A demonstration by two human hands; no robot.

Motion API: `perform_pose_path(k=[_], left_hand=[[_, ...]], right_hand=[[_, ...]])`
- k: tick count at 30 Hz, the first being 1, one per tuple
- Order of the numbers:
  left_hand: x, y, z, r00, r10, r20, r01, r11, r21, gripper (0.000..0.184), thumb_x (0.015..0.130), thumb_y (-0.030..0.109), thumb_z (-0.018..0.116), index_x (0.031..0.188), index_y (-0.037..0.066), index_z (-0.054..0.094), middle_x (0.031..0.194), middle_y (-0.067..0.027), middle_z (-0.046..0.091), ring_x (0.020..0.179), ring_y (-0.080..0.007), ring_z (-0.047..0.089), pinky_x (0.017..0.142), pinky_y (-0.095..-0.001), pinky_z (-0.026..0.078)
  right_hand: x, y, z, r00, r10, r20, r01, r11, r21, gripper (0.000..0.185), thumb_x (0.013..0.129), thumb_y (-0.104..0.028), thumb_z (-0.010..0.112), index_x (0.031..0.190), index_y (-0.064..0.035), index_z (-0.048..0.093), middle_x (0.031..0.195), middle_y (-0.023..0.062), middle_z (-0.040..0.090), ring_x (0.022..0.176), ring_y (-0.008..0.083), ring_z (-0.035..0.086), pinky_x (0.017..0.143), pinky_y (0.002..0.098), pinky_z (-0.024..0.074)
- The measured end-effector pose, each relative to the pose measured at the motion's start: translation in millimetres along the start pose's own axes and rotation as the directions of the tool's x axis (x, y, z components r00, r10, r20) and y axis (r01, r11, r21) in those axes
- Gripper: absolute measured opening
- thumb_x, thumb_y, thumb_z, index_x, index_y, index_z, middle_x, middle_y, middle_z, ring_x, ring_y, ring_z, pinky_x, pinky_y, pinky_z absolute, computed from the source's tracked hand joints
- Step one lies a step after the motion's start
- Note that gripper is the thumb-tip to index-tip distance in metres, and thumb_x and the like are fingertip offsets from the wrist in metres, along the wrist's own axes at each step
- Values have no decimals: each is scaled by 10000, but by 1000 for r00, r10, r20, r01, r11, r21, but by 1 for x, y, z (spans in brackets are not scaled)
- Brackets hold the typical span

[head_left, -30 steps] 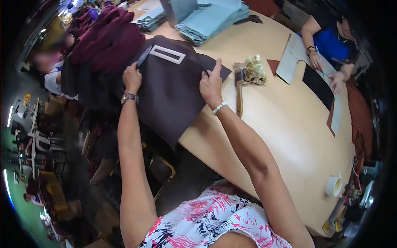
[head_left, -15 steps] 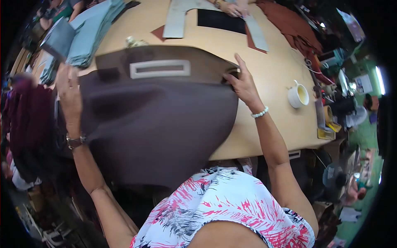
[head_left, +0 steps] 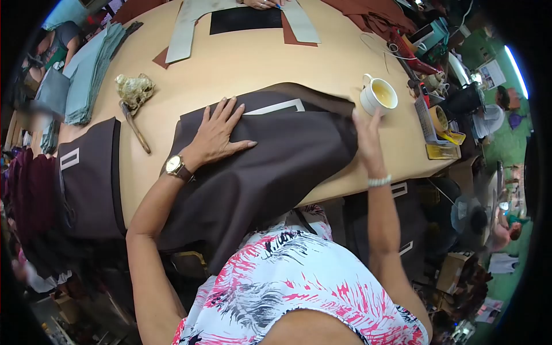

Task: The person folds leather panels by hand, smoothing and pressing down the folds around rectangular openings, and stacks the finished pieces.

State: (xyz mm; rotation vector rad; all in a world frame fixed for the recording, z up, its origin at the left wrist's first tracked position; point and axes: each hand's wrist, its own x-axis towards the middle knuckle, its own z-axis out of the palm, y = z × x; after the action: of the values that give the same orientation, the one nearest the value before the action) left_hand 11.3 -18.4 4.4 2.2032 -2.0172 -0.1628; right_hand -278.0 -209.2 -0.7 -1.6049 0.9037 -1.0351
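A dark brown leather-like sheet (head_left: 276, 155) lies bent over the table's front edge and hangs down before me. A pale rectangular frame (head_left: 276, 107) shows on it, partly covered by a fold. My left hand (head_left: 215, 135) rests flat on the sheet with its fingers spread. At the sheet's raised right edge is my right hand (head_left: 369, 144), slightly blurred, its thumb against the material and a finger pointing up. Close beyond that hand stands a white cup (head_left: 371, 103) holding yellowish liquid.
A brush-like stick (head_left: 135, 129) and a crumpled yellowish lump (head_left: 134, 90) lie left of the sheet. Another dark piece (head_left: 89, 184) hangs over the left edge. A basket (head_left: 428, 123) stands at right. Across the table, another person's hand (head_left: 261, 3) works by pale strips (head_left: 302, 23).
My left hand has moved right from the sheet's left side onto its top. The sheet has shifted right and folded, partly covering the pale frame. My right hand has moved right and slightly nearer me.
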Motion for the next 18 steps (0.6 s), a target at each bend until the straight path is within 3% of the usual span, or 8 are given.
perform_pose_path(k=[1, 3, 5, 9, 10, 15, 17, 18], left_hand=[[0, 0, 0, 1000, -9, 7, 9, 1000, -8, 899, 754, 625, 564, 1404, 71, 283, 1478, -165, 183, 1372, -327, 148, 1101, -507, 125], [0, 1, -4, 999, -16, 29, 17, 1000, -23, 897, 747, 630, 568, 1397, 71, 303, 1474, -165, 201, 1368, -325, 168, 1102, -493, 136], [3, 3, -11, 998, -32, 62, 34, 999, -35, 883, 751, 627, 566, 1389, 68, 322, 1467, -168, 221, 1364, -325, 183, 1102, -485, 143], [13, -10, -14, 998, 4, 70, 2, 997, -82, 635, 888, 516, 417, 1327, 58, 424, 1397, -190, 354, 1308, -343, 303, 1053, -492, 259], [12, -5, -27, 985, 134, 105, -137, 990, 17, 455, 946, 354, 362, 1307, 92, 453, 1355, -169, 420, 1284, -341, 341, 1022, -484, 317], [34, -14, -16, 978, 207, -3, -206, 978, 20, 421, 974, 237, 241, 1320, 85, 426, 1292, -135, 496, 1264, -325, 363, 1051, -366, 313], [44, -13, -16, 989, 138, 47, -121, 958, -262, 535, 955, 433, 301, 1323, 68, 436, 1414, -202, 322, 1325, -328, 279, 1086, -369, 226], [45, -10, -12, 995, 93, 43, -82, 976, -204, 544, 943, 444, 330, 1328, 72, 427, 1410, -187, 335, 1324, -328, 281, 1078, -425, 224]], right_hand=[[-30, -29, 12, 986, 159, 49, -165, 969, 186, 908, 889, -217, 585, 1400, 22, -127, 1246, 240, 435, 1149, 238, 451, 994, 293, 333], [-75, -48, 37, 956, 280, -85, -242, 919, 310, 975, 859, -130, 615, 1388, -9, -195, 1318, 276, 342, 1204, 283, 388, 1021, 347, 308], [-104, -38, 52, 974, 101, -201, -94, 995, 42, 1000, 818, -49, 643, 1397, -13, -172, 1282, 263, 383, 1206, 300, 381, 1011, 349, 319], [-125, -45, 54, 980, 151, -129, -109, 952, 285, 995, 774, 86, 602, 1424, -69, -136, 1213, 216, 430, 1154, 273, 418, 960, 302, 356], [-120, -51, 39, 971, 222, -89, -186, 934, 305, 969, 772, 124, 560, 1437, -92, -110, 1186, 180, 452, 1099, 238, 450, 942, 293, 366], [-77, -36, -57, 991, 129, 30, -129, 991, 17, 881, 796, 111, 529, 1458, -126, -1, 1066, 101, 526, 848, 72, 497, 684, 146, 424], [-68, -31, -86, 991, 88, 100, -78, 992, -102, 907, 777, 102, 564, 1460, -120, 10, 1047, 100, 537, 883, 108, 516, 728, 198, 450], [-68, -26, -94, 993, 68, 97, -51, 984, -169, 920, 763, 96, 583, 1461, -116, 22, 1041, 102, 540, 898, 128, 524, 749, 222, 453]])
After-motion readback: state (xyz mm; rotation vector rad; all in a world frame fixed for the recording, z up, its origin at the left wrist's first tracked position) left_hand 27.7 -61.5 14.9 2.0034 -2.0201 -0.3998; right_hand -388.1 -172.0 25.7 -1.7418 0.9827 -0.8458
